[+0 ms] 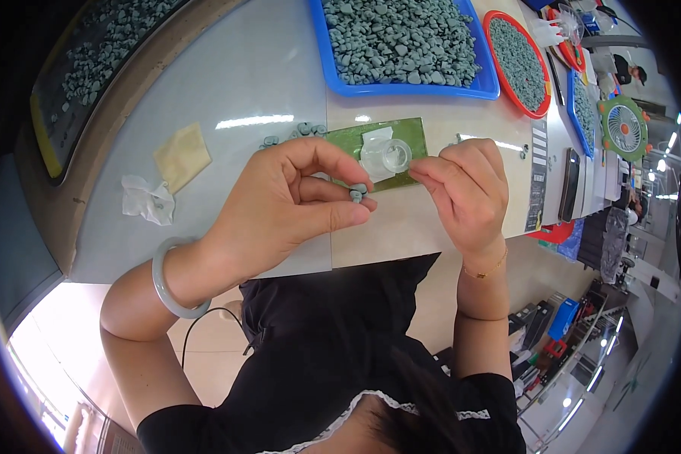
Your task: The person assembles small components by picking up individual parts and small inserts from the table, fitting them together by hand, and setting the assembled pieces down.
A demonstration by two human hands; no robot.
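Between the thumb and fingers of my left hand (276,193) sit small grey-green stones (358,191), held over the near edge of a green board (411,130). My right hand (471,189) is closed in a pinch at the board's right side; whatever its fingertips grip, if anything, is too small to make out. Just left of those fingertips a small clear round cup (396,157) rests on the board, beside white paper or film (376,136). A few more stones (309,129) lie on the table behind my left hand.
A blue tray (412,90) heaped with stones stands at the back, beside a red round basket (543,106) of smaller ones. At left lie a tan cloth square (182,157) and crumpled tissue (148,201). A green fan (624,127) and black phone-like object (570,181) are right.
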